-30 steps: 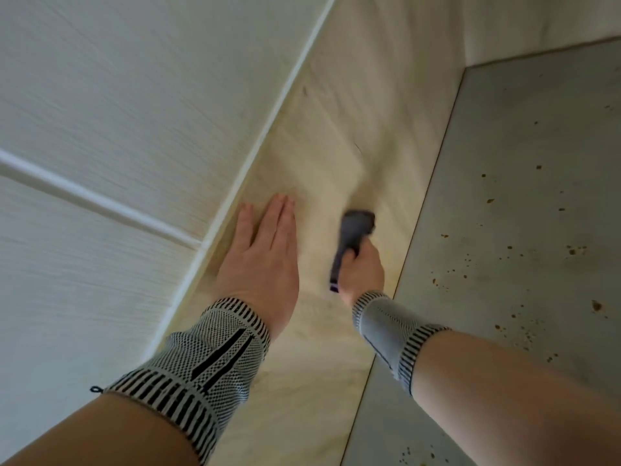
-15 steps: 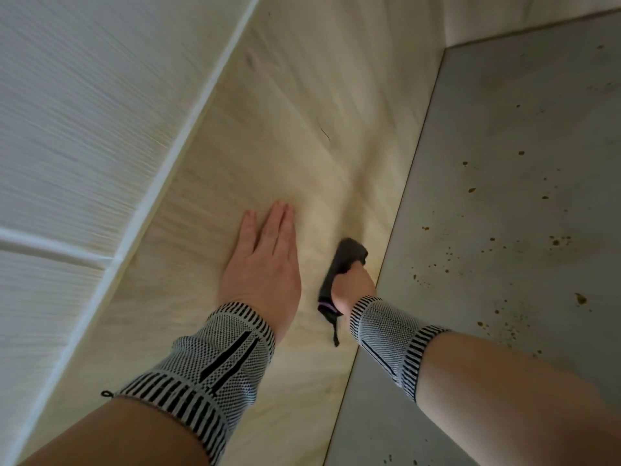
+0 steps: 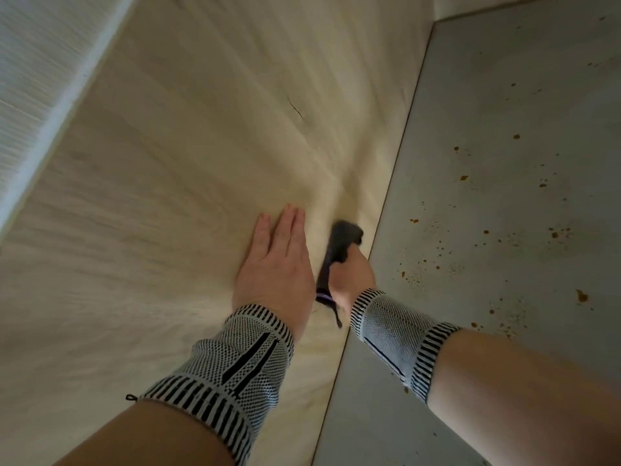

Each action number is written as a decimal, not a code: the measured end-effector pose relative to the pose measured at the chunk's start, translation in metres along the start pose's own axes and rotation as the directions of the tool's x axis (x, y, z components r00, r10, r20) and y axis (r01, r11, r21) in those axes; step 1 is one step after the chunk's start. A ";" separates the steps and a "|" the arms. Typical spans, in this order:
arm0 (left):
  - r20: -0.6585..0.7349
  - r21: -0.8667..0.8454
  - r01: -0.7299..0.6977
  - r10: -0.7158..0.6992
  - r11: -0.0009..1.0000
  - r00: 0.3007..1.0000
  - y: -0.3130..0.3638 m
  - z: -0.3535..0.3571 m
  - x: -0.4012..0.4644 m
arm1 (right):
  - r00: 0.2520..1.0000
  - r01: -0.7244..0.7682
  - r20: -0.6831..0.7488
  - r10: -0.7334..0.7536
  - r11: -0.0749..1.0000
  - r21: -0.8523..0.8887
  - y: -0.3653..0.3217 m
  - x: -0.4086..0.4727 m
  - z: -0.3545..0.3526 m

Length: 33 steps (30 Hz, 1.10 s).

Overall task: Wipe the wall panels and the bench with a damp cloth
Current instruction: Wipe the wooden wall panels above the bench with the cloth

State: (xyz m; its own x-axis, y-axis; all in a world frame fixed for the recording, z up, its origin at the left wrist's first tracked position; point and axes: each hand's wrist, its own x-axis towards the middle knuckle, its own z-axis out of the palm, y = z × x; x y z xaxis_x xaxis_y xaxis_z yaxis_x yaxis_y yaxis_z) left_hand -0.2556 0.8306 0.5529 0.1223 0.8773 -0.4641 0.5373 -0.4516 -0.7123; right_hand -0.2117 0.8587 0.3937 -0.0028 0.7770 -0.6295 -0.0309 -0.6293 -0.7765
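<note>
A pale wooden bench [image 3: 188,183] runs from the near left to the far middle. My left hand [image 3: 277,264] lies flat on it, fingers straight and together. Just to its right, my right hand [image 3: 349,277] grips a dark grey cloth [image 3: 339,243] and holds it against the bench near its right edge. A purple-trimmed end of the cloth hangs below the fist. White ribbed wall panels [image 3: 30,62] rise along the bench's left side. Both wrists wear knitted black-and-white bands.
A grey floor [image 3: 504,163] lies right of the bench, scattered with several small brown specks. A thin dark scratch [image 3: 295,107] marks the bench further ahead. A pale wall [image 3: 504,0] closes the far end.
My right hand has drawn the cloth back along the bench towards the right edge. The view has swung so less of the wall panels shows. My left hand stays flat on the bench.
</note>
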 end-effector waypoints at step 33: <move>0.185 -0.037 -0.268 0.270 0.963 0.945 0.116 0.088 0.089 | 0.993 -0.052 -0.116 0.021 0.961 -0.272 0.091 0.098 -0.015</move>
State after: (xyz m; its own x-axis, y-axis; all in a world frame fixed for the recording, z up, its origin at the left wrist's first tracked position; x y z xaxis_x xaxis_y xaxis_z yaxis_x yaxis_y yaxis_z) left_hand -0.2561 0.8418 0.3824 0.1066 0.6770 -0.7283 0.5153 -0.6640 -0.5418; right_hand -0.1996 0.8773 0.2612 0.1129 0.7566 -0.6441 0.2428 -0.6496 -0.7205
